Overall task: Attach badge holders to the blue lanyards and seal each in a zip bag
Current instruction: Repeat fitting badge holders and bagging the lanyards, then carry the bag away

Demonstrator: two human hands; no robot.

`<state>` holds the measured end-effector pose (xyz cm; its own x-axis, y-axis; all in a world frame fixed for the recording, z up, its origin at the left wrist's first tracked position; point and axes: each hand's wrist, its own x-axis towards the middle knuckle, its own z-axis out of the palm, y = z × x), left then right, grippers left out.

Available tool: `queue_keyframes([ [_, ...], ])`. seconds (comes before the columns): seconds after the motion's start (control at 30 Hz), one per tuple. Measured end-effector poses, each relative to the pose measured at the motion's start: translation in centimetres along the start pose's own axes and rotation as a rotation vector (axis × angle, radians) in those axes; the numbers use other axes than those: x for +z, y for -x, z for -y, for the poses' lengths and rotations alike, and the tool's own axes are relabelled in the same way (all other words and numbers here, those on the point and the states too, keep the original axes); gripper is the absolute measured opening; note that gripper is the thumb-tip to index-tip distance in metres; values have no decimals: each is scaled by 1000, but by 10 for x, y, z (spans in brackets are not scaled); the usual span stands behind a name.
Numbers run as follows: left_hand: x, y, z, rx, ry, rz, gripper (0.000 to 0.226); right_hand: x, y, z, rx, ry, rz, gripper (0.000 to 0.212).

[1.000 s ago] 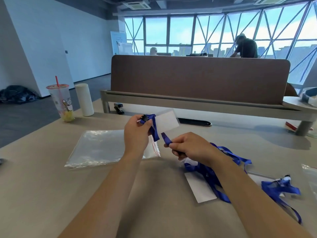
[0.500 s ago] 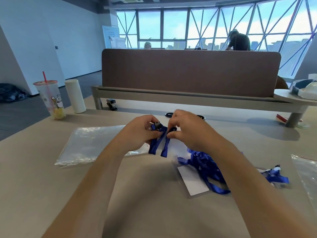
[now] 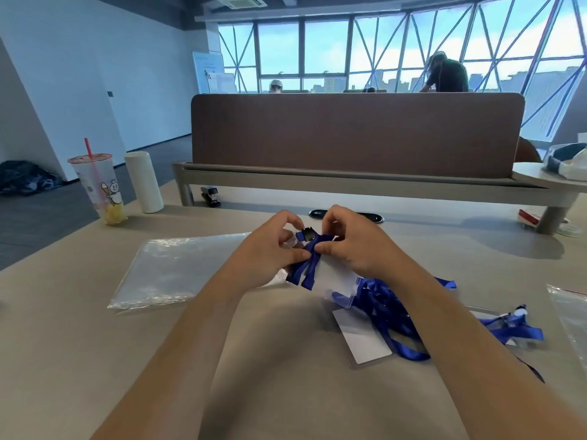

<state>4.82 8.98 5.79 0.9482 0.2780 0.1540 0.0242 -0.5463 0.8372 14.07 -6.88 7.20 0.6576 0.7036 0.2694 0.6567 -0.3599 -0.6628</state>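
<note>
**A:** Where's the lanyard?

**B:** Dead centre. I've got the blue lanyard (image 3: 306, 266) raised off the counter (image 3: 95, 360). Left hand (image 3: 270, 249) and right hand (image 3: 355, 246) both pinch it just under the black clip (image 3: 307, 234), thumbs nearly meeting, I'd say to steady the clip for the badge holder (image 3: 333, 276) hanging beneath.

**A:** Bags?

**B:** Zip bags (image 3: 178, 271) lie flat at nine o'clock and the spare lanyards (image 3: 387, 309) at four, both near to hand.
</note>
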Motion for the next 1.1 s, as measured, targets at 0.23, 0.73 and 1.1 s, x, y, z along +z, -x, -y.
queue_keyframes([
  [0.23, 10, -4, -5, 67, -35, -38, 49, -2, 2, -7, -5, -3, -31, 27],
  [0.73, -49, 23, 14, -41, -5, -98, 60, 27, -16, 20, 29, -103, -103, 19],
  [1.1, -49, 26, 84, -163, -435, 58, 35, 53, -52, -1, 126, 27, -165, 24],
])
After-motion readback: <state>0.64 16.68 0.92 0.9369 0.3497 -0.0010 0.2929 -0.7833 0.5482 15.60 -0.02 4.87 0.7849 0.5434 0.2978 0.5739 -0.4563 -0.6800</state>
